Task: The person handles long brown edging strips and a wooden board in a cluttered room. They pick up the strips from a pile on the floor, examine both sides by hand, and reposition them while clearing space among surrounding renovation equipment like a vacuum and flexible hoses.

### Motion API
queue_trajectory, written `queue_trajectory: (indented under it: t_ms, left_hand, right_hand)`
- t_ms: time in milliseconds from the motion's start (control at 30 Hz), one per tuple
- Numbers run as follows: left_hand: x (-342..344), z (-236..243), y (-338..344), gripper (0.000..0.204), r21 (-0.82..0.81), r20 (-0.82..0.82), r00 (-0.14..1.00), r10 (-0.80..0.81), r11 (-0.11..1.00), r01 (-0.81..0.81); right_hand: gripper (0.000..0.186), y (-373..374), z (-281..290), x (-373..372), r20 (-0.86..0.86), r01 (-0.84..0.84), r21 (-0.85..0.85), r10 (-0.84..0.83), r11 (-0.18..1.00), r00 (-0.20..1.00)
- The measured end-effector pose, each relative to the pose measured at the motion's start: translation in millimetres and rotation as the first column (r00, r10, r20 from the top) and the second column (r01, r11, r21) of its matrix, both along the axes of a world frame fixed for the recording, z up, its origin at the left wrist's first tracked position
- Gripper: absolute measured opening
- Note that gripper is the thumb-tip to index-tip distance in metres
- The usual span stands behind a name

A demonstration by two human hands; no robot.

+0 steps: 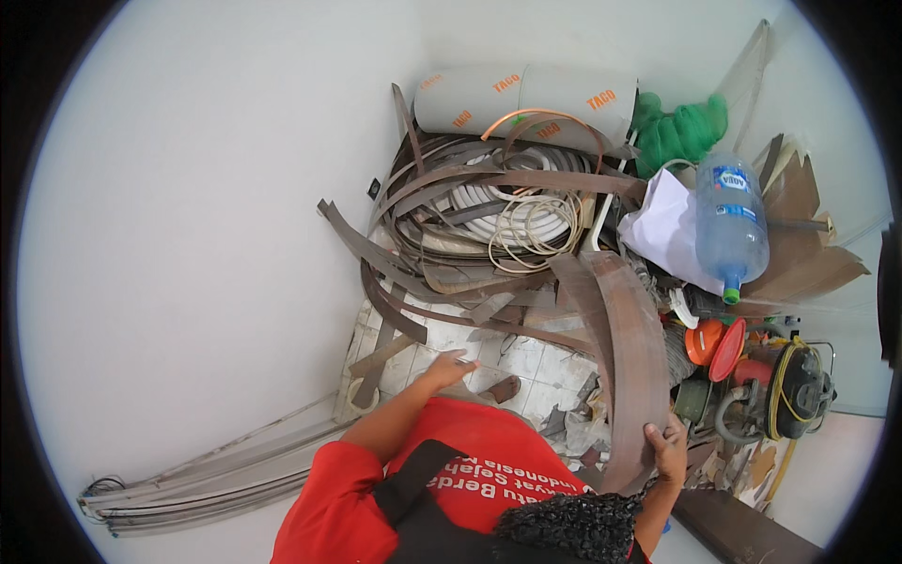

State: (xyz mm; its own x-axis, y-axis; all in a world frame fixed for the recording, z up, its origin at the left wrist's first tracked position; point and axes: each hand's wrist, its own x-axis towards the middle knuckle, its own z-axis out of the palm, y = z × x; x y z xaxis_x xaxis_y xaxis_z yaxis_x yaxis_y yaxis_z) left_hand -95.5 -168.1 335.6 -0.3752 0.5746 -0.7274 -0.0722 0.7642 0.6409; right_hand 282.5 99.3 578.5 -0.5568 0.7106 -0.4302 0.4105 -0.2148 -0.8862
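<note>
From where I stand, the right hand (667,449) has its thumb on the face of a wide brown strip (639,329), and the other fingers seem to wrap its edge. I take it for a pinch, though what lies behind the strip is hidden. The strip bows up and away from those fingers, with a second brown strip (584,296) along its left side. The left hand (453,368) holds nothing; its fingers are spread above the tiled floor (521,357), well to the left of the strip.

One edge seems a thin hold on something this long and springy. I'd keep the pinch light and steady, and bring the left hand to the opposite edge so the strip can't twist. Any bend should stay gentle, since flat stuff like this may crease. Ahead of the fingers, the pale cord (540,235) and white coil (470,199) could snag a swinging end, and the vacuum cleaner (797,395) crowds the right side. Scraps (583,428) lie just left of the right fingers, and a foot (507,388) shows between the hands, so step carefully.
</note>
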Motion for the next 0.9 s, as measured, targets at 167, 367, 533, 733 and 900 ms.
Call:
queue_trajectory:
  t_ms: [167, 367, 533, 733, 900]
  left_hand:
    - [-15, 2, -16, 0.086, -0.04, -0.011, 0.988, 0.157, 0.987, -0.157]
    - [-14, 11, 33, 0.086, 0.071, 0.063, 0.992, 0.111, 0.991, -0.116]
    - [-1, 23, 70, 0.083, 0.156, 0.105, 0.993, 0.059, 0.985, -0.075]
    - [9, 52, 95, 0.083, 0.154, 0.011, 0.996, -0.093, 0.984, 0.091]
    - [13, 78, 105, 0.089, 0.16, 0.113, 0.989, -0.092, 0.984, 0.073]
  right_hand:
    - [0.06, 9, 29, 20, -0.091, 0.032, 0.047, -0.027, 0.998, 0.995]
    - [0.072, 6, 54, 42, -0.158, 0.146, 0.137, -0.124, 0.98, 0.98]
    - [0.072, 3, 54, 62, -0.225, 0.218, 0.138, -0.184, 0.966, 0.957]
    - [0.067, 3, 36, 71, -0.242, 0.205, 0.109, -0.174, 0.973, 0.955]
    - [0.061, 9, 24, 67, -0.275, 0.214, 0.067, -0.188, 0.975, 0.943]
